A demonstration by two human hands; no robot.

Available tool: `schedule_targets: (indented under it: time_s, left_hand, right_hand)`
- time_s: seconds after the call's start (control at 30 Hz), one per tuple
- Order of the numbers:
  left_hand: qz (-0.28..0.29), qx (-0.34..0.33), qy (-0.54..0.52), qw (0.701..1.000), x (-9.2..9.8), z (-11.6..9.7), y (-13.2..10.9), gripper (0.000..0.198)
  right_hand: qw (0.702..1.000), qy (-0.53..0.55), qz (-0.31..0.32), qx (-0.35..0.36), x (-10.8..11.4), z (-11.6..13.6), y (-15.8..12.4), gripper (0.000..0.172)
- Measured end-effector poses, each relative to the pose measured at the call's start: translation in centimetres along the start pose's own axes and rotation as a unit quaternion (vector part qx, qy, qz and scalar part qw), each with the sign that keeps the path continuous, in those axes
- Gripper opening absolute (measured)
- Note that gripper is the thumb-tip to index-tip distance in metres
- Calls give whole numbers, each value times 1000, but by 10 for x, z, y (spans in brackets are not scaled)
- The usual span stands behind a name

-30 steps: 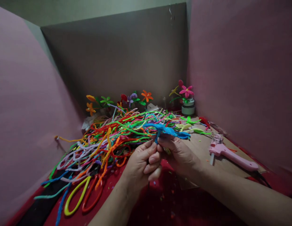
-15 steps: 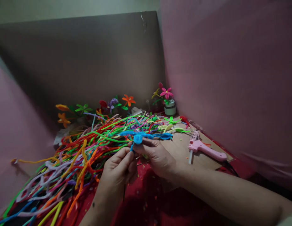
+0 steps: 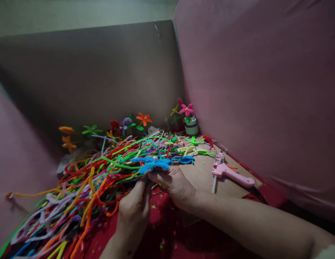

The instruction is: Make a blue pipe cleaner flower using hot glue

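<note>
Between my fingertips is a blue pipe-cleaner flower (image 3: 153, 165), its fuzzy petals spread out above the hands. My left hand (image 3: 136, 201) pinches it from below, with the exact grip partly hidden behind the thumb. From the right, my right hand (image 3: 178, 185) has thumb and fingers closed on the flower's lower edge. Just behind it, more blue pipe-cleaner loops (image 3: 185, 159) lie on the board. A large tangled heap of coloured pipe cleaners (image 3: 102, 180) spreads left of and behind my hands.
A pink glue gun (image 3: 229, 172) rests on a brown board (image 3: 202, 174) at the right. Finished flowers, such as a pink one (image 3: 187, 109) by a pale green jar (image 3: 191, 126) and an orange one (image 3: 144, 119), stand along the back. Scraps dot the red cloth (image 3: 167, 230).
The blue piece has turned from a compact round end to spread petals facing up. My left hand has rotated, its fingers now further under the flower. The view has shifted slightly.
</note>
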State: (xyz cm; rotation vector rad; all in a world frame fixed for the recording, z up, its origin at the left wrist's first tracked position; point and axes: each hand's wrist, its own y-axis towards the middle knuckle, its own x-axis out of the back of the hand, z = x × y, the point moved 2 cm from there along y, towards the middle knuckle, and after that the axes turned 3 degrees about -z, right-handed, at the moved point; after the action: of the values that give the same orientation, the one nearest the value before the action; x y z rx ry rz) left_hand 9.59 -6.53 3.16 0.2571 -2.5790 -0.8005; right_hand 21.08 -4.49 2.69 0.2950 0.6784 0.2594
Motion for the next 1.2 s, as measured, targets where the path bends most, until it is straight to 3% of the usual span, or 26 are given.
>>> schedule_targets:
  time_s: [0.07,0.17,0.3,0.43,0.5,0.57,0.67,0.77,0.87,0.93,1.0,1.2]
  left_hand:
    - [20,25,-14,999,-1,4,-1,7]
    - [88,153,-135,975,-2,11,1,20]
    - [160,285,-350,878,-3,16,1,15]
    - [230,304,-477,792,-4,26,-3,9]
    - [249,304,-492,777,-3,31,-4,10]
    - [244,317,-458,794,-2,33,-3,12]
    - [207,304,-338,866,0,27,2,17]
    - [168,207,-195,944,3,16,5,16]
    - [103,103,-64,987,5,10,2,14]
    - [72,84,-36,993,5,11,-1,14]
    - [66,122,-71,988,4,15,-4,13]
    - [91,297,-283,908,3,17,-4,25]
  right_hand:
    - [1000,-17,7,3,0,-2,0,22]
    - [999,-46,-2,13,2,-5,-1,19]
    - [998,-63,21,-20,4,-6,0,22]
    - [996,-30,72,-45,-2,-1,0,26]
    - [995,-41,80,-40,-4,-1,-1,28]
    - [996,-76,47,-8,-3,-5,-2,30]
    - [991,-122,-12,57,0,-7,-4,27]
    - [985,-139,-25,100,-1,-3,-5,23]
    - [982,-152,-29,111,-4,2,-6,26]
    - [982,-156,-23,100,-5,0,-6,28]
    - [985,-155,-8,71,-5,-4,-7,29]
    - [986,-161,-11,50,-7,-4,-7,14]
